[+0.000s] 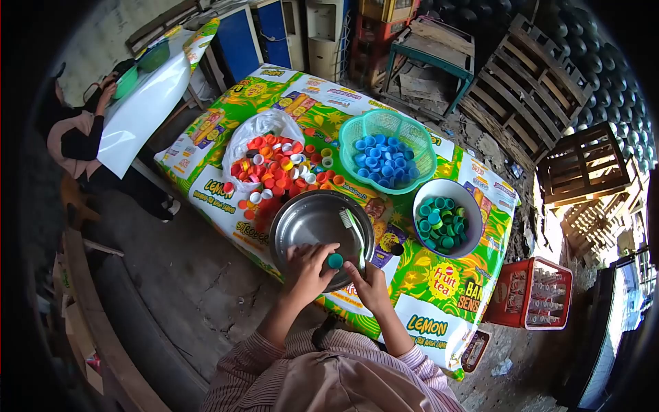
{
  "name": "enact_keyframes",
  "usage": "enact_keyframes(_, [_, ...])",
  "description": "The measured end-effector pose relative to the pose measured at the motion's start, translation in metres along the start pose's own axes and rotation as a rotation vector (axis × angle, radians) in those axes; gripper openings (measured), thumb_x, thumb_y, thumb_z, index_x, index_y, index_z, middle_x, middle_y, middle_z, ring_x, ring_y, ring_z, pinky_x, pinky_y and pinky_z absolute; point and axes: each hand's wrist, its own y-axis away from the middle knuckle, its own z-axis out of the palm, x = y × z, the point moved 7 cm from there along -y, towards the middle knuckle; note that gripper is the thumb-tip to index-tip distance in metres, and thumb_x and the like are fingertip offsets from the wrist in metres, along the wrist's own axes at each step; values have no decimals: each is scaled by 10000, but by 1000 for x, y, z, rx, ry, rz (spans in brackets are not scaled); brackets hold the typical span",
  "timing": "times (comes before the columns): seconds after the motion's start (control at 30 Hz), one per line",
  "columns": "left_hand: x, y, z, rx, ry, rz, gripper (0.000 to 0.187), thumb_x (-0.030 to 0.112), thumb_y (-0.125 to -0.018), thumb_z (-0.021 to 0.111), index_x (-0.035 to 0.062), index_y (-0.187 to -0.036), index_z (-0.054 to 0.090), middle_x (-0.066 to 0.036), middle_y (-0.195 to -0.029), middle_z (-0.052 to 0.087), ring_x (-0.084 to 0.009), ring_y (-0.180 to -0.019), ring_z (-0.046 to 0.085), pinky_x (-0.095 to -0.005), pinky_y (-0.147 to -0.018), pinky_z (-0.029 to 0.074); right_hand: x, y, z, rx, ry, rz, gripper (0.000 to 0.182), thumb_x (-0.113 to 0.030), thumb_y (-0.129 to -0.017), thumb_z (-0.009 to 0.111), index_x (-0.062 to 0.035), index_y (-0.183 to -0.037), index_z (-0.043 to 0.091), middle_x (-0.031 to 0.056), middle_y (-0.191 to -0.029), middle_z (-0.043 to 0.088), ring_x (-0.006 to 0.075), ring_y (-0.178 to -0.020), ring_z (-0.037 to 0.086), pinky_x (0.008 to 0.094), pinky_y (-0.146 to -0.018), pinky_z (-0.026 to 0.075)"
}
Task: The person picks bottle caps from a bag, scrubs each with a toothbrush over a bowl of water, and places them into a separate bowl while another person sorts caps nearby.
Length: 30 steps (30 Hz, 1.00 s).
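Note:
Over the near part of a metal bowl [292,218], my left hand [309,270] has its fingers closed on a dark green bottle cap [335,261]. My right hand [371,285] is just right of the cap, closed around the handle of a toothbrush [359,240], whose bristles point up inside the bowl. Behind the bowl, red, orange, white and yellow caps [278,175] spill from a clear plastic bag [240,141]. A mint green basket [425,147] holds blue caps [384,161]. Green caps [443,223] lie in a white bowl [476,237] with a dark rim.
A patterned cover [425,281] lies over the table. Beyond the right edge stands a red crate [549,295] of bottles. Wooden pallets [525,89] and a small table [439,44] are at the back. Another person [75,130] works with a green basin at the left.

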Motion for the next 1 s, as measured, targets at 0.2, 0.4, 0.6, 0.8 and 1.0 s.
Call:
enact_keyframes(0.2, [7, 19, 7, -14, 135, 38, 596, 196, -676, 688, 139, -1217, 444, -4, -968, 566, -181, -885, 526, -388, -821, 297, 13, 3, 8, -119, -285, 10, 192, -204, -847, 583, -18, -890, 584, -60, -517, 423, 19, -402, 330, 205, -368, 237])
enact_keyframes(0.4, [26, 13, -36, 102, 303, 142, 556, 173, -699, 702, 80, -1191, 459, -40, -932, 560, -179, -836, 520, -335, -801, 361, 19, 16, -32, -3, -426, 207, 179, -150, -814, 628, -5, -897, 562, -86, -540, 402, -2, -432, 321, 181, -386, 224])
enact_keyframes(0.6, [35, 73, -242, 1008, 354, 483, 249, 282, -750, 657, 159, -942, 557, 43, -793, 450, -136, -715, 395, -296, -626, 330, 29, -7, -181, 711, 465, -124, 178, -149, -778, 634, 18, -816, 585, 75, -565, 525, 125, -480, 447, 303, -457, 352])
enact_keyframes(0.8, [41, 105, -338, 1008, 351, 666, 283, 387, -828, 528, 213, -1051, 548, 90, -907, 441, -114, -757, 333, -282, -654, 257, 29, -34, -193, 868, 909, -74, 493, -299, -759, 645, 28, -1108, 527, 180, -834, 627, 314, -735, 611, 397, -619, 463])
enact_keyframes(1.0, [-26, 97, -383, 726, 237, 609, 149, 322, -823, 581, 308, -970, 602, 206, -877, 454, -61, -699, 332, -244, -570, 227, -77, -130, -54, 584, 888, -331, 378, -172, -775, 634, -4, -1104, 553, 119, -668, 599, 169, -522, 526, 326, -520, 426])
